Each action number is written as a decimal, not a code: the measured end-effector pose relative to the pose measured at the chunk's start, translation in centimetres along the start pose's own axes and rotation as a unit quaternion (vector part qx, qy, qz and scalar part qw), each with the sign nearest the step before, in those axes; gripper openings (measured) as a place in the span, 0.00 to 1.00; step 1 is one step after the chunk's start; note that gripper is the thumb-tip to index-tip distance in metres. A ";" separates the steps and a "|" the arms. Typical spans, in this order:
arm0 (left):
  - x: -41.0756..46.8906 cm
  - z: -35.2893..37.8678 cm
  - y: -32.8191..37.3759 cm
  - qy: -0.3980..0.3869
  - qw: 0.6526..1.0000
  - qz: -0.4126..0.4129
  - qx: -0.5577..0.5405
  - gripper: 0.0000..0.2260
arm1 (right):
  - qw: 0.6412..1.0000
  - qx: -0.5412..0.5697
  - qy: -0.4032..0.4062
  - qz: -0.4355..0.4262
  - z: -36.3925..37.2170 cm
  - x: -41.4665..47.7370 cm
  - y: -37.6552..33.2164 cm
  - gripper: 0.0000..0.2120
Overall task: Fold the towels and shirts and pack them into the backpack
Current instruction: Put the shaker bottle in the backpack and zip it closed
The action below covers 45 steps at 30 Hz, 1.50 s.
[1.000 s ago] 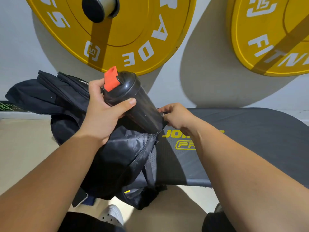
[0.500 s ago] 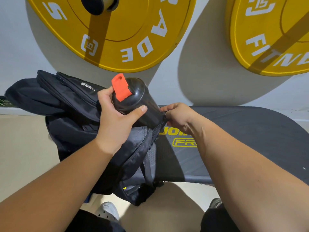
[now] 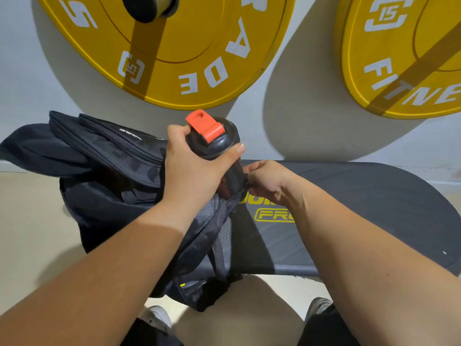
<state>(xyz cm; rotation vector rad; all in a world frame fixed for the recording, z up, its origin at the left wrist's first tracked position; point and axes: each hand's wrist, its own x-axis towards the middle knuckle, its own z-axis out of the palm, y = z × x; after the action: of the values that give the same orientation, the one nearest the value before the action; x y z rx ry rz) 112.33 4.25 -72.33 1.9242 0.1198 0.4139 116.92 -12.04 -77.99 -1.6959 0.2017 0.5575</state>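
Left hand (image 3: 192, 171) grips the rigid, smooth bottle (image 3: 214, 143) below its cap. Right hand (image 3: 267, 181) pinches the pocket (image 3: 214, 218) rim of the backpack (image 3: 112, 196), which lies slumped at the left end of the bench (image 3: 361, 208). Being soft and floppy, it probably needs holding open.

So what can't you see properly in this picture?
Head view:
- Bottle bottom: hidden by the left hand gripping it and the backpack side pocket.
- Inside the backpack: dark folds hide its contents.
- Right hand fingertips pinching the backpack's pocket edge: curled out of sight.
- Bench lettering: partly covered by right hand and backpack.
- Yellow plates: cut off by the top and right edges.
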 end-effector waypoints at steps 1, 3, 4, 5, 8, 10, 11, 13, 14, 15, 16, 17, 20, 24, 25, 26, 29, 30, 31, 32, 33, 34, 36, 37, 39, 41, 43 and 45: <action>0.4 -0.2 0.1 -0.006 1.000 0.002 0.006 0.32 | 1.000 0.005 -0.001 -0.002 0.0 -0.1 -0.1 0.22; 1.1 -0.7 0.2 -0.032 0.999 0.000 0.013 0.31 | 0.999 0.032 -0.003 -0.002 0.1 -0.3 -0.2 0.21; 1.6 -1.0 0.2 -0.059 0.998 -0.005 0.010 0.30 | 0.999 0.045 -0.005 -0.003 0.2 -0.3 -0.2 0.21; 2.1 -1.3 0.2 -0.094 0.996 -0.008 0.005 0.31 | 0.999 0.052 -0.005 -0.005 0.2 -0.4 -0.2 0.21; 3.6 -2.5 0.4 -0.200 0.980 -0.011 0.004 0.31 | 0.999 0.039 0.005 -0.008 0.2 -0.5 -0.1 0.20; 4.4 -3.1 0.7 -0.262 0.965 -0.017 0.013 0.30 | 0.999 0.036 0.013 -0.010 0.4 -0.5 0.1 0.20; 4.8 -3.4 0.7 -0.288 0.957 -0.022 0.015 0.29 | 0.999 0.038 0.014 -0.012 0.5 -0.4 0.2 0.20; 5.5 -3.9 0.5 -0.321 0.946 -0.033 -0.001 0.30 | 0.999 0.043 0.016 -0.018 0.6 -0.3 0.5 0.20; 5.7 -4.1 0.3 -0.330 0.943 -0.034 -0.009 0.31 | 0.998 0.048 0.017 -0.022 0.7 -0.3 0.6 0.20; 5.9 -4.2 0.1 -0.335 0.941 -0.035 -0.013 0.32 | 0.998 0.054 0.019 -0.024 0.7 -0.2 0.8 0.20; 5.8 -4.2 0.0 -0.338 0.940 -0.033 -0.013 0.32 | 0.998 0.061 0.020 -0.027 0.7 -0.2 0.9 0.21; 5.7 -4.1 -0.2 -0.338 0.940 -0.031 -0.012 0.32 | 0.996 0.075 0.021 -0.032 0.6 0.0 1.0 0.21; 5.1 -3.5 -0.4 -0.316 0.949 -0.023 0.003 0.32 | 0.991 0.126 0.018 -0.045 0.3 0.6 1.2 0.24; 3.3 -2.1 -0.4 -0.223 0.974 0.000 0.040 0.28 | 0.989 0.138 0.020 -0.044 0.1 0.6 1.3 0.22; 2.8 -1.7 -0.5 -0.171 0.983 0.012 0.068 0.28 | 0.988 0.144 0.027 -0.040 0.1 0.8 1.4 0.21; 2.2 -1.3 -0.5 -0.116 0.988 0.024 0.101 0.28 | 0.987 0.150 0.034 -0.036 0.1 0.9 1.5 0.20; 1.5 -0.8 -1.0 -0.020 0.987 0.026 0.155 0.32 | 0.983 0.176 0.050 -0.018 0.1 1.2 1.7 0.21; 1.5 -0.8 -1.3 -0.009 0.987 0.015 0.159 0.33 | 0.981 0.187 0.050 -0.014 0.0 1.2 1.7 0.22; 1.7 -0.9 -1.5 -0.004 0.987 0.002 0.160 0.33 | 0.979 0.196 0.046 -0.014 -0.1 1.2 1.7 0.23; 1.8 -1.0 -1.8 -0.001 0.987 -0.008 0.159 0.33 | 0.978 0.202 0.042 -0.015 -0.1 1.1 1.7 0.23; 1.8 -1.1 -2.2 -0.003 0.988 -0.016 0.154 0.33 | 0.978 0.205 0.038 -0.012 -0.2 1.0 1.7 0.23; 1.8 -1.1 -2.4 -0.011 0.989 -0.018 0.146 0.33 | 0.978 0.205 0.037 -0.005 -0.2 1.0 1.7 0.23; 1.6 -1.1 -2.7 -0.052 0.991 -0.007 0.119 0.30 | 0.979 0.199 0.039 0.018 -0.3 1.1 2.0 0.23; 1.6 -1.2 -2.7 -0.088 0.991 0.005 0.099 0.29 | 0.980 0.195 0.035 0.032 -0.4 1.2 2.2 0.23; 1.7 -1.3 -2.7 -0.179 0.981 0.032 0.065 0.28 | 0.981 0.187 0.021 0.050 -0.7 1.4 2.8 0.24; 2.1 -1.4 -2.7 -0.252 0.965 0.044 0.062 0.30 | 0.982 0.181 0.015 0.056 -0.9 1.3 3.0 0.24; 2.8 -1.5 -2.4 -0.286 0.954 0.042 0.082 0.30 | 0.981 0.187 0.018 0.052 -1.0 1.2 3.0 0.24; 3.6 -1.7 -2.2 -0.304 0.947 0.032 0.099 0.29 | 0.979 0.200 0.026 0.040 -1.0 1.0 2.6 0.23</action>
<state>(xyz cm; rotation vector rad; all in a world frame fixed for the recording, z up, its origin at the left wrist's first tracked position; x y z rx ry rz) 115.31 7.58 -72.92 2.1747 -0.3170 -0.1711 116.87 -13.36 -80.60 -1.3143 0.3951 0.4949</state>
